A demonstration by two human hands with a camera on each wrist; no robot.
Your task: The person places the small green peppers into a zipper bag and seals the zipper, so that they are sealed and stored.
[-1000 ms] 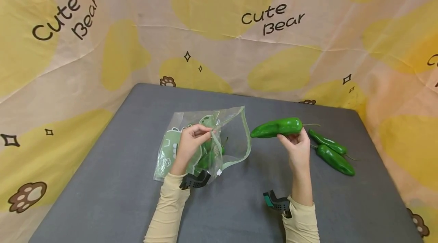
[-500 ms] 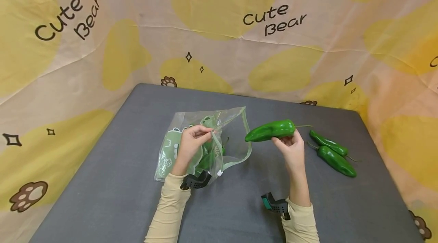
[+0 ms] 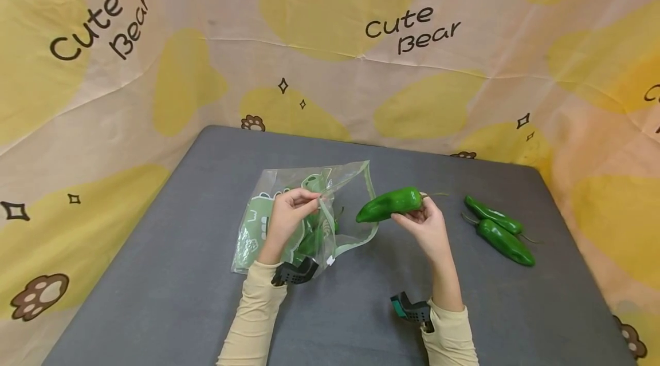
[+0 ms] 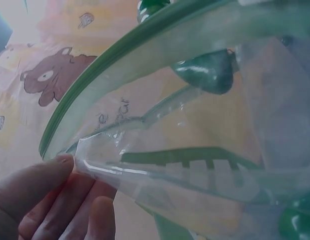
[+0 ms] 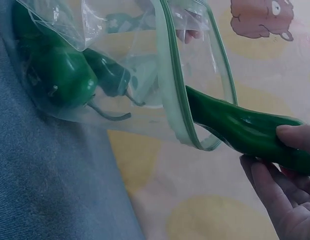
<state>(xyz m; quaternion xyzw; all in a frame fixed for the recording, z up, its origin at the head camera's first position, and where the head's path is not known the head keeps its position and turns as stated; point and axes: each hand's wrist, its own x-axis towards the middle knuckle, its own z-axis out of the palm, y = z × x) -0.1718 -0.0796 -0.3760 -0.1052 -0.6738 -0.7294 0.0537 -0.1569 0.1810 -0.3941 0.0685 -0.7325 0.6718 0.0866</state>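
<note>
My left hand (image 3: pixel 289 217) pinches the green-edged rim of a clear zip bag (image 3: pixel 356 228) between thumb and fingers, and the bag's mouth gapes toward the right. In my right hand (image 3: pixel 425 228) a long green pepper (image 3: pixel 394 204) is held near its stem end. Its tip reaches into the bag's mouth, as the pepper (image 5: pixel 245 125) in the right wrist view shows. Inside the bag lie green peppers (image 5: pixel 64 75), partly hidden in the head view by the printed film and my left hand.
Two more green peppers, a nearer one (image 3: pixel 505 241) and a farther one (image 3: pixel 492 214), lie side by side on the grey table (image 3: pixel 180 309) at the right. A patterned cloth (image 3: pixel 319 22) hangs behind the table and along its sides.
My right hand has carried the green pepper leftward and slightly nearer, bringing its tip from outside the bag into the mouth. My left hand and the bag have stayed in place.
</note>
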